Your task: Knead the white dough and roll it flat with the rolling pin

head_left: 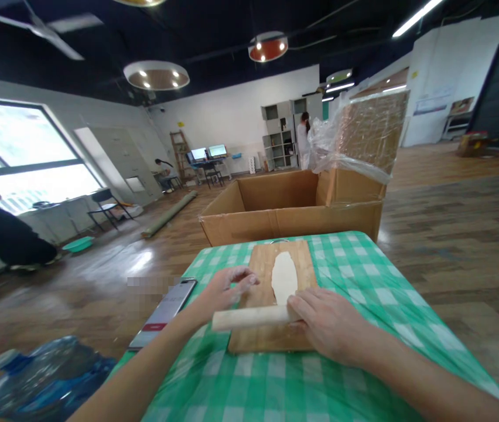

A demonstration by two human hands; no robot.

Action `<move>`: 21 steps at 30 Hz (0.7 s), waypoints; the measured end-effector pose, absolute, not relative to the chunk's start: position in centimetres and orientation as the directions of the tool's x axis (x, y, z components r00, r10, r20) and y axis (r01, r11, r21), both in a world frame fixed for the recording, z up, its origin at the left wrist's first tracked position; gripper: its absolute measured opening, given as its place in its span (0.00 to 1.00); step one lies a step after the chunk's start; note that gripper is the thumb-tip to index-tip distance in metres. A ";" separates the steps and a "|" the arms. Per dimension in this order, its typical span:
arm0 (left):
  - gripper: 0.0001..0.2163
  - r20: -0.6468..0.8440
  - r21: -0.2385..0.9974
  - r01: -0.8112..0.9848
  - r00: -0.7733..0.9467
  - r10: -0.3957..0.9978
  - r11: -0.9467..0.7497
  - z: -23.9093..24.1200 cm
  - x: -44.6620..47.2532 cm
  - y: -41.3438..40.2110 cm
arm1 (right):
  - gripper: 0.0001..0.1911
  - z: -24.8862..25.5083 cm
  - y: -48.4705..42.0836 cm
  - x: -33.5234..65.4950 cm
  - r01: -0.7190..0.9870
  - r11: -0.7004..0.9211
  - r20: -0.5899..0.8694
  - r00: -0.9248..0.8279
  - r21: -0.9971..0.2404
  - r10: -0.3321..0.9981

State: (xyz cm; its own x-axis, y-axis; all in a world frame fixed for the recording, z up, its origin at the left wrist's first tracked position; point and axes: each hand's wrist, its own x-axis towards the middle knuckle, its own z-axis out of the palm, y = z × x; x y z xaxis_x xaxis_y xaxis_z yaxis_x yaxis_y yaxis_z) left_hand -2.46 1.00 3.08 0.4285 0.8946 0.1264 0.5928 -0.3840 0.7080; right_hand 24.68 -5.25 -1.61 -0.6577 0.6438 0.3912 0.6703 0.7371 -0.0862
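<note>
At the left edge of the frame stands a person in a pale top and dark lower clothing (6, 234), in front of a wide, dark-framed window (16, 138) at upper left. A clear blue plastic water bottle with a pale cap (50, 375) fills the lower left corner, and a shallow turquoise plastic basin (78, 244) is on the floor above it. A flat rectangular smartphone with a lit screen (161, 316), a red band across it, lies left of centre, along the left edge of the counter (355, 264), which is covered by a green-and-white checked cloth (258, 387).

Just right of the phone, the left hand (227, 287) is released, fingers loosely bent and whitened at the tips, above the left side of a rectangular light-brown wooden board (262, 264). Below that hand, a pale cylindrical rolling pin (249, 318) lies crosswise, its left end past the board's edge. A flat, elongated oval of cream-coloured dough (284, 275) lies on the board at the centre, its lower end reaching the pin; whether the pin presses on it cannot be told. The right hand (324, 319) grasps the pin's right end.

Behind the counter, a large open brown cardboard box (284, 223) stretches toward the right, clear plastic wrap (359, 164) around its raised part.
</note>
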 end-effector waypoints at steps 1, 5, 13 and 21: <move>0.20 0.144 0.747 0.562 0.384 0.912 -0.354 2.8 -2.6 1.7 | 0.04 -1.7 -4.8 25.0 0.708 0.700 0.406 -0.614 -0.097 0.677; 0.27 0.295 0.861 0.381 0.165 0.941 -0.337 2.7 -1.7 3.2 | 0.07 -2.0 -2.8 26.6 0.802 0.587 0.430 -0.494 -0.109 0.756; 0.19 0.411 0.183 0.773 0.500 0.762 -0.607 0.7 2.2 1.1 | 0.08 -0.2 0.1 25.5 0.819 0.564 0.270 -0.524 -0.100 0.808; 0.20 0.435 -0.088 0.840 0.516 0.738 -0.536 -2.9 3.1 6.1 | 0.20 -2.0 4.7 24.9 0.791 0.612 0.318 -0.584 0.015 0.747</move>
